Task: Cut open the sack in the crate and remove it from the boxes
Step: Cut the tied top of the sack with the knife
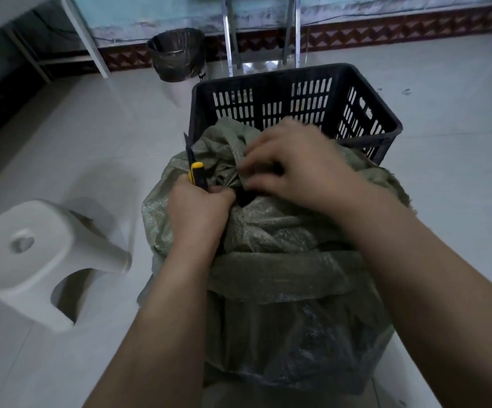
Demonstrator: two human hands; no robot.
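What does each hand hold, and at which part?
Left hand: utility knife, by its handle. Right hand: sack, pinched at its bunched top.

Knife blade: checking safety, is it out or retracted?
Out. The dark blade sticks up past the yellow knife gripped in the left hand, beside the sack.

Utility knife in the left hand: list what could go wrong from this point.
1. The left hand grips the utility knife with its blade extended upward, close to the right hand pinching the sack; a slip could probably nick those fingers.
2. The sack's folds hide what lies underneath, so a deep cut might damage the contents.
3. The loose fabric is bunched, so the blade could snag and jerk.
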